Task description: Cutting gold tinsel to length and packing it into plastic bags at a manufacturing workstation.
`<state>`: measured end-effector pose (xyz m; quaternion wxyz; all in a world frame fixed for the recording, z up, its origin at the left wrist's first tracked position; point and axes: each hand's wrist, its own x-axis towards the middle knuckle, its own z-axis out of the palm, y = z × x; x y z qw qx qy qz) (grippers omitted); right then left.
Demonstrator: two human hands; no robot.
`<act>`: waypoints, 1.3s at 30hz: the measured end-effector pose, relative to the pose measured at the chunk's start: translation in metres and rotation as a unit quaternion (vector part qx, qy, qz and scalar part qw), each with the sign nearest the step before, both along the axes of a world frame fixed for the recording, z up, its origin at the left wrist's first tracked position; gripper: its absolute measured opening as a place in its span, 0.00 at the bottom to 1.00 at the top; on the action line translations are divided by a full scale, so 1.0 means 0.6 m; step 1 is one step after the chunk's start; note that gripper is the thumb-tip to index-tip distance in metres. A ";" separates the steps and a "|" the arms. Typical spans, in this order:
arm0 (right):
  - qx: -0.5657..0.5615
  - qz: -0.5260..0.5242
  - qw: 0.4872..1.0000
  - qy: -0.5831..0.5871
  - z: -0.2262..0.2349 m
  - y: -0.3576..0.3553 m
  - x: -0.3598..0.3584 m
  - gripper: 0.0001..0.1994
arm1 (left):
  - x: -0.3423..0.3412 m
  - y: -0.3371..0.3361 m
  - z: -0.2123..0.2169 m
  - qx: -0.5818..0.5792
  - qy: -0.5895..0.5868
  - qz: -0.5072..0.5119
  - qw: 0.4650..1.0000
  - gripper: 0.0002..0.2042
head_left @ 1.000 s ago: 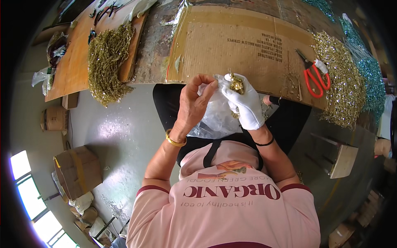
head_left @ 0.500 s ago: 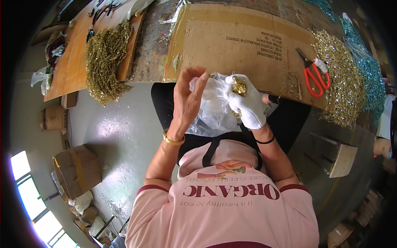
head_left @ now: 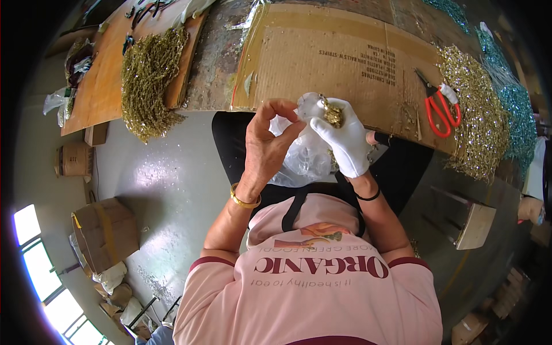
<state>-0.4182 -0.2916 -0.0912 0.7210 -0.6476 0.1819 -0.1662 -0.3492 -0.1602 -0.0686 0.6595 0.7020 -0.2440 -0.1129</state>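
My right hand, in a white glove, is closed around a bundle of gold tinsel. Beside the tinsel, toward my left hand, a clear, rounded plastic piece juts out from the glove. My bare left hand is curled into a pinch by that piece's edge; what its fingertips hold, if anything, is too small to make out. Below both hands a crumpled clear plastic bag lies on my lap, with more gold bits partly hidden behind the glove.
Flattened cardboard covers the table in front. Red-handled scissors lie at right, beside gold tinsel strands and blue ones. More gold strands hang off the wooden board at left. A cardboard box stands on the floor.
My left hand has shifted slightly right and down, its fingers curling closer to the gloved hand. The clear rounded piece now shows more plainly above the bag.
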 end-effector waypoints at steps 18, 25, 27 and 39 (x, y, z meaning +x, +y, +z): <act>-0.025 -0.011 1.000 -0.002 0.014 0.018 0.003 0.14 | 0.008 0.003 0.011 0.169 -0.160 0.019 0.972 0.09; 0.002 0.037 0.999 -0.002 0.021 0.021 -0.001 0.13 | 0.005 -0.004 0.003 0.177 -0.254 0.088 0.947 0.11; 0.019 0.048 0.999 -0.002 0.019 0.021 -0.001 0.12 | 0.006 -0.001 0.003 0.171 -0.225 0.084 0.956 0.11; 0.170 0.055 0.983 0.047 0.015 -0.017 0.013 0.10 | -0.025 0.080 -0.008 0.136 -0.314 0.070 0.937 0.11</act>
